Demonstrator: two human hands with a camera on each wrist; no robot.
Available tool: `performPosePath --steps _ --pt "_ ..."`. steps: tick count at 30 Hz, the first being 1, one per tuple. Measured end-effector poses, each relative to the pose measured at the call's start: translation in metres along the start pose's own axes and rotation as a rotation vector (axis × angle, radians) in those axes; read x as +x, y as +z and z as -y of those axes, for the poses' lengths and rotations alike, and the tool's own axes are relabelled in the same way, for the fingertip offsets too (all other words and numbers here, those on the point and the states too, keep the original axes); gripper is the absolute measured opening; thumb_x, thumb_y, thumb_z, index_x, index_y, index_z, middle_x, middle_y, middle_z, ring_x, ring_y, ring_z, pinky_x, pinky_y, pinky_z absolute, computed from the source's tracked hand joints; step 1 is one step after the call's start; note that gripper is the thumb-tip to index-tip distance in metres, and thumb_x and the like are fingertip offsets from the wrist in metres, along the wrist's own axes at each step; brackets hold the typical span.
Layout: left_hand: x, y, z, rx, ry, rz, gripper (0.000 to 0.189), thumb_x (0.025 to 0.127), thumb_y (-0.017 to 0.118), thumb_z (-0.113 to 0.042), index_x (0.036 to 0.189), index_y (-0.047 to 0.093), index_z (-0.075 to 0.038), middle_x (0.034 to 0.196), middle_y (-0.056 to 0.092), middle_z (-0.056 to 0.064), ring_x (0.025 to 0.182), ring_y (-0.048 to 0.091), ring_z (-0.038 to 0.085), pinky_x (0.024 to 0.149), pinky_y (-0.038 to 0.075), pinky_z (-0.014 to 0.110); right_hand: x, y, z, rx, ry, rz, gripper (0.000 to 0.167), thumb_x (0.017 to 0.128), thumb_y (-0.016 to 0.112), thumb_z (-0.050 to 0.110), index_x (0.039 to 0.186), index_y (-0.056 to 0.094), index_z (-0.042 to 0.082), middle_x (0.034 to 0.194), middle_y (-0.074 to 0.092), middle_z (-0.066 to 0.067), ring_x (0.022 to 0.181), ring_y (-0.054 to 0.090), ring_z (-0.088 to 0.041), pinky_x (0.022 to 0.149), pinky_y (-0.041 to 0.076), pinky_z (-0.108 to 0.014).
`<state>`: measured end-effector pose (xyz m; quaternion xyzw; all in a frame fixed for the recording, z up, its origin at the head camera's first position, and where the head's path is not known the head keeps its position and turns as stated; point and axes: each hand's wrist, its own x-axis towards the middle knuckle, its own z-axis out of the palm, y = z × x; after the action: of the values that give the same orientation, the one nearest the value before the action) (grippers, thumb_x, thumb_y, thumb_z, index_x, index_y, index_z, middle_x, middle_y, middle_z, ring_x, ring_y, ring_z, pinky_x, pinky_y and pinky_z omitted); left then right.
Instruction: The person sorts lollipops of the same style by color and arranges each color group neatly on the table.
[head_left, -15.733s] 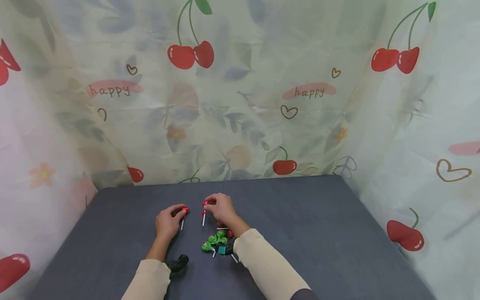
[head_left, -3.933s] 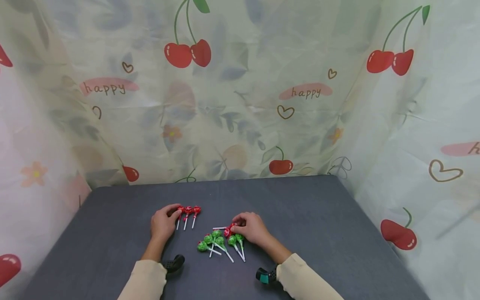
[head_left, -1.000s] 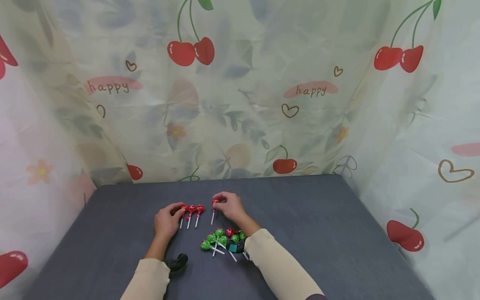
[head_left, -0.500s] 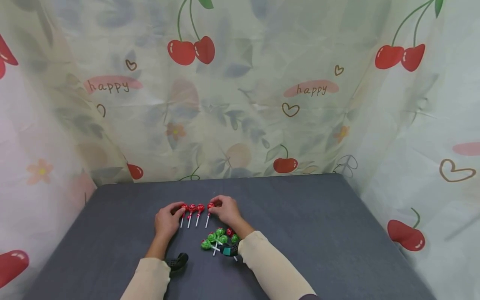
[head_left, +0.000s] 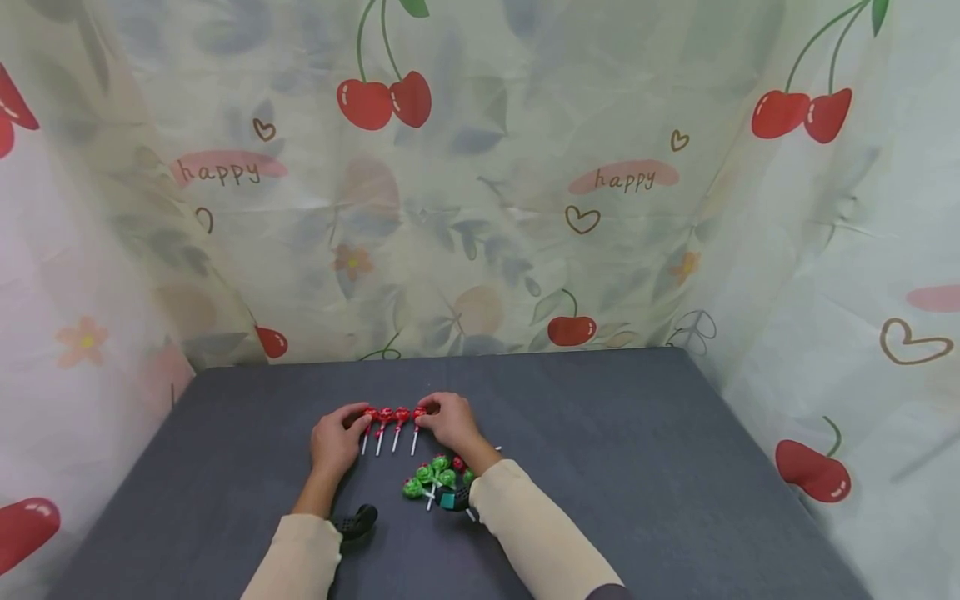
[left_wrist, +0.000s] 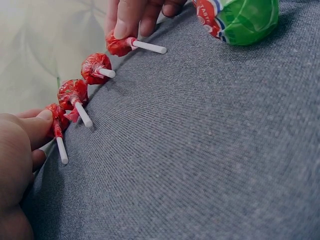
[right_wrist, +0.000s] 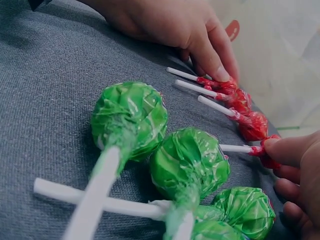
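Observation:
Red-wrapped lollipops lie side by side in a short row, white sticks toward the person. My left hand [head_left: 333, 442] pinches the head of the leftmost red lollipop [left_wrist: 59, 122] between thumb and fingers. At the row's other end, my right hand [head_left: 453, 425] pinches the rightmost red lollipop [left_wrist: 118, 44] by its head. Two more, a second lollipop [head_left: 386, 415] and a third lollipop [head_left: 402, 414], lie untouched between the hands. Below the right hand is a pile of green lollipops [head_left: 412, 488] with a red lollipop [head_left: 458, 462] among them, partly hidden by the right forearm.
The dark grey table [head_left: 600, 450] extends to both sides and behind the row. A patterned curtain [head_left: 480, 250] encloses its back and sides. Black wrist devices sit at both cuffs, the right wrist device [head_left: 453, 498] hanging over the pile.
My right hand took a red lollipop from the pile, carried it up, and over the last second brought it left against the row's right end. My left hand stays at the leftmost one.

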<state>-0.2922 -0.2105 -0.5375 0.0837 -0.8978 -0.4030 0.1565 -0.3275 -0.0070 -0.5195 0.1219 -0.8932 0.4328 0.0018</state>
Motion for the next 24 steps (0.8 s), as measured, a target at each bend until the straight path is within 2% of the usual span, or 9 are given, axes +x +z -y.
performPosePath --steps 6,12,24 --pt "0.0004 0.0002 -0.0001 -0.002 -0.001 0.004 0.028 0.095 0.065 -0.021 0.12 0.069 -0.009 0.114 0.068 0.014 0.104 0.059 0.03 0.091 0.042 0.049 0.0009 0.0009 0.0004 -0.022 -0.006 0.005 0.018 0.084 0.078 0.018 0.102 0.074 0.014 0.091 0.069 0.006 0.081 0.061 -0.009 0.074 0.049 -0.028" --pt "-0.0005 0.0003 0.0 0.013 -0.01 -0.006 0.027 0.095 0.065 -0.021 0.119 0.07 -0.01 0.112 0.068 0.014 0.1 0.06 0.029 0.088 0.043 0.049 0.0012 -0.0001 0.0023 -0.023 -0.003 0.011 0.019 0.085 0.077 0.018 0.103 0.074 0.013 0.091 0.069 0.005 0.082 0.062 -0.01 0.075 0.049 -0.028" --pt "-0.0006 -0.0006 -0.002 0.013 -0.021 -0.004 0.027 0.095 0.066 -0.022 0.119 0.07 -0.011 0.111 0.068 0.013 0.099 0.06 0.028 0.087 0.043 0.048 0.0008 -0.0007 0.0016 -0.011 0.015 0.02 0.019 0.085 0.077 0.018 0.103 0.074 0.014 0.092 0.069 0.005 0.081 0.062 -0.009 0.073 0.049 -0.027"
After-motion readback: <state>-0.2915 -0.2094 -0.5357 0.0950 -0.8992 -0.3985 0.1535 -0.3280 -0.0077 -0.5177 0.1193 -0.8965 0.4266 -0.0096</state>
